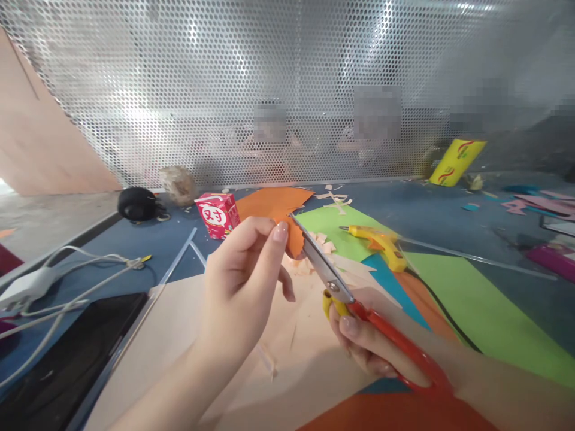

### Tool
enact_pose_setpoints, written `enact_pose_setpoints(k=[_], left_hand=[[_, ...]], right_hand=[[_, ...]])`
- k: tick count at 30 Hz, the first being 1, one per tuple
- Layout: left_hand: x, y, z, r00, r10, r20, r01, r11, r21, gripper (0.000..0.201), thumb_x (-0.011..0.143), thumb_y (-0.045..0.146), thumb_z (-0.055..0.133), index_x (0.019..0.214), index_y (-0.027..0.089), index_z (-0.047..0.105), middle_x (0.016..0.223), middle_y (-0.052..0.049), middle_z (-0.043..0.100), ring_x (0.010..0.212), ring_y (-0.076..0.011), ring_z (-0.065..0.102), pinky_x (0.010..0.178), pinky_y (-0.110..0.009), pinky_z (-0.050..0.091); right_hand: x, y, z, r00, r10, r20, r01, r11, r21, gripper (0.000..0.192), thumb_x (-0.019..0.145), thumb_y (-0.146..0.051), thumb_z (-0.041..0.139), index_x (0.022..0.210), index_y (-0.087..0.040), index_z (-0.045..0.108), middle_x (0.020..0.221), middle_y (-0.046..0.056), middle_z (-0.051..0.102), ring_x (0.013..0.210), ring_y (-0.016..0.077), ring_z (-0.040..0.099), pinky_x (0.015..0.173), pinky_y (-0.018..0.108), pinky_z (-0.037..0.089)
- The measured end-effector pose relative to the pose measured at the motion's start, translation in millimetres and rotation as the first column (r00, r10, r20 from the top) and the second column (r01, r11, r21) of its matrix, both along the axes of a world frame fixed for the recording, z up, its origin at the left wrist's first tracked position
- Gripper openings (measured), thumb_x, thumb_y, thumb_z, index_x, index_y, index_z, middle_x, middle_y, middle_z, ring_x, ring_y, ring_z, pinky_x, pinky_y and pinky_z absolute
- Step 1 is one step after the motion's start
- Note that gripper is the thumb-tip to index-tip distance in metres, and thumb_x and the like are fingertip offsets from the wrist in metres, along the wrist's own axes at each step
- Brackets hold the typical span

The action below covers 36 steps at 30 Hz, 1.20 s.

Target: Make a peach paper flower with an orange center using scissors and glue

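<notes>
The left hand (242, 281) has its fingers pinched on an orange scrap (294, 236); the right hand (363, 341) grips scissors (332, 281), blades close to the fingertips — a slip risks a nick.

The left hand (245, 281) pinches a small orange paper piece (294, 234); the right hand (372, 344) grips red-handled scissors (359, 308), blades touching the piece, above the table (449, 215).

Both forearms are bare, no sleeves showing; the left hand (245, 281) has glossy, neatly trimmed nails.
</notes>
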State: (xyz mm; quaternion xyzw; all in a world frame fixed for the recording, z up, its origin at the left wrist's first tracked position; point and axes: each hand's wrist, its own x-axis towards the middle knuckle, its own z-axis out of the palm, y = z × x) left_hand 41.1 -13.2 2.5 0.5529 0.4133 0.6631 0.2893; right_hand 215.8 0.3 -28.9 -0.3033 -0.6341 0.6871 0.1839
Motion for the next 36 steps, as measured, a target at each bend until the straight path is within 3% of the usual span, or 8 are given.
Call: enact_pose_setpoints(k=[11,21,28,32,36], left_hand=[[1.4,-3.6,-1.4,1.0,-0.004,-0.022,0.003,1.0,-0.029,0.021,0.085,0.03,0.052,0.068,0.018,0.056,0.067,0.001,0.057,0.053,-0.0089,0.051,0.035,-0.018,0.047],[1.7,-3.7,-2.4,0.997,-0.08,0.018,0.08,0.997,-0.012,0.018,0.086,0.026,0.052,0.072,0.019,0.059,0.065,0.001,0.058,0.059,-0.01,0.055,0.036,-0.015,0.046],[1.8,-2.5,-3.0,0.997,-0.079,0.017,0.079,0.997,-0.011,0.019,0.086,0.026,0.052,0.071,0.018,0.06,0.069,0.0,0.057,0.06,-0.0106,0.055,0.036,-0.017,0.046],[1.2,-2.9,-2.1,0.998,-0.056,0.011,0.056,0.998,-0.016,0.02,0.086,0.028,0.051,0.07,0.019,0.06,0.069,0.0,0.056,0.059,-0.0107,0.054,0.036,-0.018,0.045],[-0.1,-3.4,-1.2,1.0,-0.018,0.025,0.018,1.0,-0.011,0.021,0.086,0.029,0.052,0.068,0.02,0.058,0.067,0.002,0.053,0.052,-0.0089,0.052,0.034,-0.019,0.043]], right_hand=[[0.1,-0.6,-6.2,0.997,-0.053,0.05,0.054,0.998,-0.025,0.049,0.072,-0.064,0.055,0.065,-0.016,0.046,0.046,-0.008,0.035,0.034,0.0017,0.028,0.031,0.014,0.021],[-1.1,-0.2,-8.8,0.999,-0.043,0.01,0.043,0.998,-0.043,0.046,0.075,-0.061,0.055,0.064,-0.017,0.044,0.044,-0.009,0.031,0.034,0.0021,0.029,0.032,0.013,0.02],[0.0,3.4,-11.0,1.0,0.01,-0.007,-0.01,1.0,-0.019,0.044,0.078,-0.059,0.053,0.065,-0.018,0.042,0.043,-0.01,0.029,0.034,0.0025,0.026,0.031,0.014,0.02],[1.8,6.8,-11.4,0.993,0.111,-0.033,-0.112,0.993,-0.033,0.045,0.075,-0.06,0.055,0.065,-0.02,0.038,0.044,-0.01,0.026,0.034,0.0031,0.023,0.03,0.015,0.018],[1.4,3.3,-8.5,0.998,0.058,-0.039,-0.06,0.996,-0.063,0.045,0.073,-0.058,0.059,0.066,-0.019,0.037,0.05,-0.01,0.026,0.036,0.0018,0.021,0.032,0.016,0.017]])
